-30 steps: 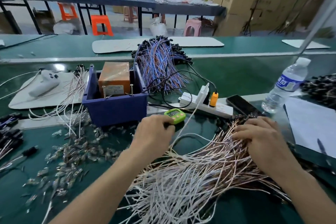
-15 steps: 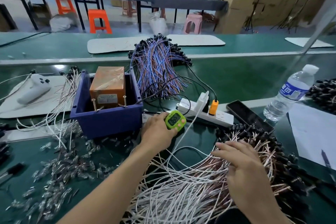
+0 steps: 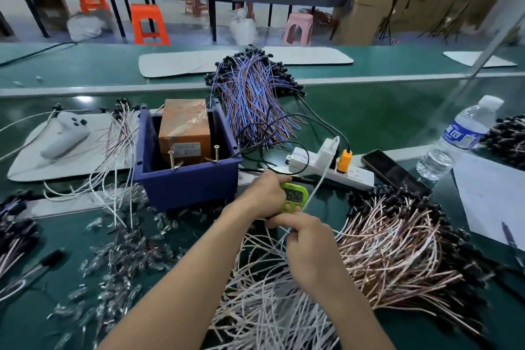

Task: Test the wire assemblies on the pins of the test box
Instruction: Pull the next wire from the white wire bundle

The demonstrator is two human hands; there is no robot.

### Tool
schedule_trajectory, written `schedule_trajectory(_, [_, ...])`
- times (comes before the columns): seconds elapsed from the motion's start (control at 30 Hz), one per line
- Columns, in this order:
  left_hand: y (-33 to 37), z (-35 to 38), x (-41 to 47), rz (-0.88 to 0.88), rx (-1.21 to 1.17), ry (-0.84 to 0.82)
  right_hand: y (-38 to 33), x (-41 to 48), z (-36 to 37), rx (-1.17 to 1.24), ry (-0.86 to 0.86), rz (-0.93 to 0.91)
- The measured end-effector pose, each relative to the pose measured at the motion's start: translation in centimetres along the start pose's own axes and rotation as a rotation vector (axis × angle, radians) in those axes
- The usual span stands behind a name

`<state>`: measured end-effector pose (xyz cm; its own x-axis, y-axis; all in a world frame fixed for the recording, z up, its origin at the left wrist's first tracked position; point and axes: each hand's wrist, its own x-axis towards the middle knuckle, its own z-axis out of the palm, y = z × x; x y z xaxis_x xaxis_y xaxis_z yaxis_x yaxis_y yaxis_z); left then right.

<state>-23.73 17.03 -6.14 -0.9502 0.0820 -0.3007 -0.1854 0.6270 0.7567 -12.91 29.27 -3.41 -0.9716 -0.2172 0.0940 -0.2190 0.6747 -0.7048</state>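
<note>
Counted: 1 test box (image 3: 184,131) standing in 1 blue bin (image 3: 184,182), with 2 pins (image 3: 171,160) upright at the bin's near wall. Also 1 timer (image 3: 297,196), 1 power strip (image 3: 355,176), 1 phone (image 3: 395,172), 1 bottle (image 3: 457,139) and 1 controller (image 3: 65,133).

Wires lay on the tabletop (image 3: 369,122) in 3 main lots, all apart from the pins:
- a pink-and-white heap (image 3: 392,250) at near right
- a blue-and-brown bundle (image 3: 252,99) just behind the bin
- a thin spray (image 3: 119,139) left of the bin

Limits of view: more wires were cut off at the left edge (image 3: 11,239) and the right edge (image 3: 508,139). Both forearms covered part of the heap. The small clear bits (image 3: 113,253) strewn at near left were too blurred to count. The timer's digits could not be read with certainty.

Left hand (image 3: 264,193): fingers curled round the timer's left side, holding it just right of the bin's near corner.

Right hand (image 3: 309,247): directly below the timer, over the heap, with fingers clenched and the thumb lying along the timer's lower edge. A white cable (image 3: 321,179) from the power strip ran down to the knuckles. I could not tell whether the fingers grasped it.
</note>
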Motion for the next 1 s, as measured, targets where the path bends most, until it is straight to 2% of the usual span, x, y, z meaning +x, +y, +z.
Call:
schedule_trajectory(0.1, [-0.6, 0.0, -0.8, 0.008, -0.055, -0.003, -0.5, 0.0, 1.2, -0.043, -0.083, 0.061])
schedule_trajectory(0.23, [-1.3, -1.4, -3.3, 0.043, -0.039, 0.098, -1.4, 0.0, 2.6, -0.075, -0.134, 0.126])
schedule_trajectory(0.37, [-2.8, -3.0, -7.3, 0.123, -0.055, 0.151, -3.4, 0.2, 3.6, -0.011, 0.017, 0.14])
schedule_trajectory(0.57, [-5.8, -4.3, -12.0, 0.148, -0.057, 0.088, -5.0, 1.2, 4.2, -0.006, 0.183, 0.199])
schedule_trajectory(0.63, [-6.5, -4.5, -13.0, 0.138, -0.073, 0.077, -5.2, 1.5, 3.9, -0.015, 0.133, 0.188])
schedule_trajectory(0.73, [-7.2, -5.0, -14.3, 0.132, -0.121, 0.185, -4.7, 1.3, 3.5, -0.065, -0.037, 0.194])
schedule_trajectory(0.83, [-7.6, -5.5, -15.7, 0.121, -0.226, 0.269, -4.6, 0.7, 3.5, -0.063, -0.021, 0.153])
schedule_trajectory(1.0, [-8.6, -6.4, -18.3, 0.073, -0.348, 0.375, -8.1, 0.8, 5.4, 0.212, -0.114, 0.019])
